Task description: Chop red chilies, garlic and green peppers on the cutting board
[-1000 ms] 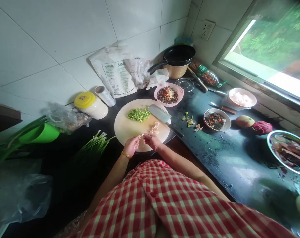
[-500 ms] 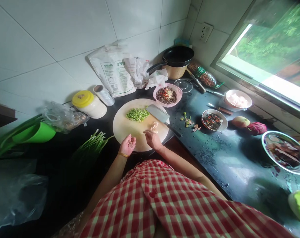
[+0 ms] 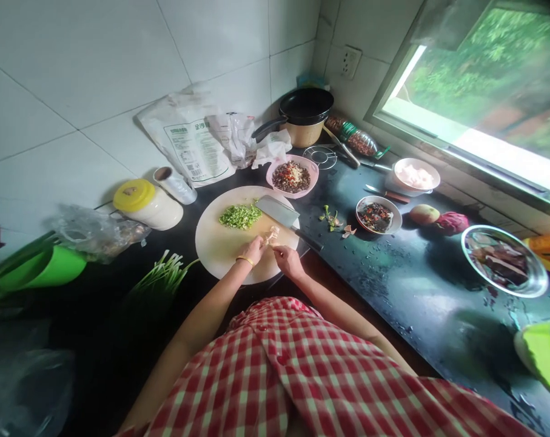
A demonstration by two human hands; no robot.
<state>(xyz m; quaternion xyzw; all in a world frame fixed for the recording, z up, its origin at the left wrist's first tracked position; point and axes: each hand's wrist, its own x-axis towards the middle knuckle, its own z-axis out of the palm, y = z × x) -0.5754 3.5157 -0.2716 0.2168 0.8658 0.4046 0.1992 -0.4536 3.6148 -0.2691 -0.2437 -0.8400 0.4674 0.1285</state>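
Observation:
A round pale cutting board point(image 3: 220, 249) lies on the dark counter. On it are a heap of chopped green onion point(image 3: 241, 216), a cleaver point(image 3: 279, 212) and a small pile of garlic cloves point(image 3: 271, 234). My left hand point(image 3: 253, 249), with a gold bangle on the wrist, reaches forward to the garlic pile with its fingers curled at it. My right hand point(image 3: 287, 258) rests at the board's near edge, fingers pinched together; what they hold is too small to make out.
A pink bowl of chopped spices point(image 3: 293, 176) stands behind the board; a yellow-lidded jar point(image 3: 145, 203) and green onion stalks point(image 3: 163, 276) are at the left. To the right are a small bowl point(image 3: 377, 214), a white bowl point(image 3: 413, 176), an onion point(image 3: 450, 223) and a metal dish point(image 3: 504, 261).
My left hand turned from palm-up near the board's edge and reached forward to the garlic pile. My right hand stayed near the board's near edge. The camera swung a little to the right.

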